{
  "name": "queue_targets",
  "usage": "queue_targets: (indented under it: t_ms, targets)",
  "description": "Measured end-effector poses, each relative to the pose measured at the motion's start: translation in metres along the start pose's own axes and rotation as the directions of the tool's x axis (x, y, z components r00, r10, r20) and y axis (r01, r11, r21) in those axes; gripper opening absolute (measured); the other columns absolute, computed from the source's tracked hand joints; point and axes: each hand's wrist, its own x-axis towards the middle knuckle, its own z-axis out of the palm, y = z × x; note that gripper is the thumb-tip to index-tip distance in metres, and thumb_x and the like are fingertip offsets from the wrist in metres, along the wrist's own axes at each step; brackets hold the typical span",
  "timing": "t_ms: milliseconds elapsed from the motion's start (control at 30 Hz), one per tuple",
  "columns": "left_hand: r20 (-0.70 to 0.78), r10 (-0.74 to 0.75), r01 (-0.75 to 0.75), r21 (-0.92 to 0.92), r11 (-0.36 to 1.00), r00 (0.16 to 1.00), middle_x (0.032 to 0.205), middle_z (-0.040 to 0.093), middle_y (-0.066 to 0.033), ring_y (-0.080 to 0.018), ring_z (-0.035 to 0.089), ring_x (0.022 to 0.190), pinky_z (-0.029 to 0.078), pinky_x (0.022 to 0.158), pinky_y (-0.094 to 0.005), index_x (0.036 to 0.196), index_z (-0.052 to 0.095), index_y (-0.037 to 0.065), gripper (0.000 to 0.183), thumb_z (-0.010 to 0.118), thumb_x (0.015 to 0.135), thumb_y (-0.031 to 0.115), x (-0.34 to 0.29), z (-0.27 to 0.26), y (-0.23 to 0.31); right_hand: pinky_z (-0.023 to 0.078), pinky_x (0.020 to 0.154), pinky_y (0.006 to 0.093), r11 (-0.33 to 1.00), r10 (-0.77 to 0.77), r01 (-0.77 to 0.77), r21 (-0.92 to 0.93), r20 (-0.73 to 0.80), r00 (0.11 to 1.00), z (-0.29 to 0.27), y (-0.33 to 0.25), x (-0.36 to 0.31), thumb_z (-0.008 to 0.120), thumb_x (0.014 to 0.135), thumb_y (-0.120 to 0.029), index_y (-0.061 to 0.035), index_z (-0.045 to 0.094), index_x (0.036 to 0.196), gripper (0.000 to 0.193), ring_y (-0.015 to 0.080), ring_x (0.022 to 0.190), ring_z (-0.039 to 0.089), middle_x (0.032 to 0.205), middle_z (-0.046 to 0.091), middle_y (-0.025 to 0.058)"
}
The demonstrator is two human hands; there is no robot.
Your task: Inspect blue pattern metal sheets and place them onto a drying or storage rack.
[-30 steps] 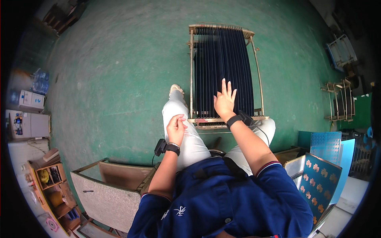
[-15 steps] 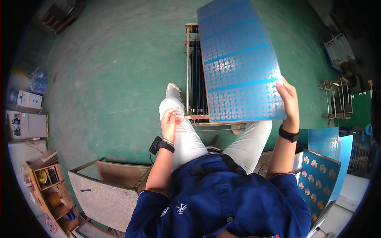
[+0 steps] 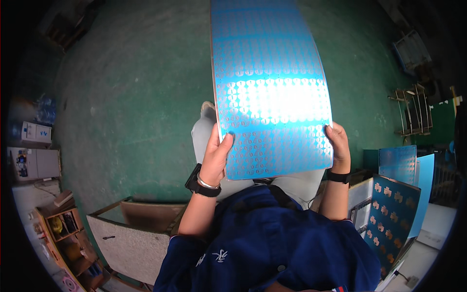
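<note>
A large blue sheet (image 3: 272,155) printed with rows of small round patterns stretches from above my lap up past the top of the view. Bright light glares off its middle. My left hand (image 3: 217,155) grips its left edge, thumb on the face and fingers behind. On the right edge, my right hand (image 3: 338,141) has the same hold, its thumb at the rim. Both hands are closed on the sheet. The rack that stood in front of my legs is hidden behind it.
More patterned panels (image 3: 391,214) lean at my right. A drawer-like box (image 3: 131,241) stands at my left, beyond it a wooden shelf unit (image 3: 63,233) and grey cabinets (image 3: 41,163). Another rack (image 3: 413,112) is on the green floor (image 3: 126,112) at the right.
My left hand has left my knee and taken hold of the sheet's left edge. The sheet has shifted left and closer to me, and now catches a strong glare.
</note>
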Motion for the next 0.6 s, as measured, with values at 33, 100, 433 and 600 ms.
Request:
queue_targets:
  t_ms: [33, 100, 433, 600]
  targets:
    - [0.022, -0.009, 0.008, 0.029, 1.000, 1.000, 0.122, 0.049, -0.0049, -0.0112, 0.050, 0.106, 0.042, 0.089, -0.0284, 0.133, 0.032, 0.005, 0.044, 0.048, 0.094, 0.016, -0.002, -0.001, 0.002, 0.044, 0.067, 0.0233, 1.000, 0.007, -0.007, -0.013, 0.026, 1.000, -0.005, -0.001, -0.001, 0.056, 0.088, -0.025, 0.0014, 0.062, 0.096, 0.028, 0.0085, 0.073, 0.056, 0.083, 0.063, 0.0027]
    - [0.034, -0.023, 0.020, 0.077, 0.997, 0.999, 0.123, 0.050, -0.0060, -0.0112, 0.050, 0.107, 0.042, 0.090, -0.0288, 0.133, 0.033, 0.003, 0.045, 0.050, 0.093, 0.016, -0.005, -0.004, 0.009, 0.045, 0.068, 0.0242, 0.998, -0.051, 0.052, -0.017, 0.076, 0.996, -0.011, 0.000, 0.007, 0.057, 0.088, -0.024, 0.0022, 0.061, 0.099, 0.029, 0.0092, 0.075, 0.056, 0.086, 0.062, 0.0036]
    - [0.089, 0.043, -0.039, -0.046, 0.998, 0.995, 0.122, 0.052, -0.0141, -0.0182, 0.057, 0.100, 0.045, 0.086, -0.0312, 0.136, 0.029, 0.001, 0.057, 0.041, 0.094, 0.039, -0.004, -0.021, 0.020, 0.051, 0.079, 0.0305, 0.930, -0.112, 0.130, 0.345, -0.072, 0.991, 0.023, -0.015, 0.027, 0.055, 0.088, -0.015, 0.0058, 0.041, 0.123, 0.043, 0.0189, 0.093, 0.060, 0.108, 0.057, 0.0130]
    - [-0.099, 0.068, -0.101, -0.388, 0.916, 0.993, 0.119, 0.055, -0.0124, -0.0222, 0.056, 0.104, 0.044, 0.090, -0.0362, 0.136, 0.031, 0.007, 0.055, 0.034, 0.095, 0.044, -0.007, -0.006, 0.019, 0.045, 0.092, 0.0381, 0.804, -0.222, 0.235, 0.546, -0.091, 0.971, 0.038, -0.007, 0.027, 0.049, 0.091, -0.011, -0.0010, 0.034, 0.131, 0.044, 0.0244, 0.111, 0.052, 0.125, 0.048, 0.0138]
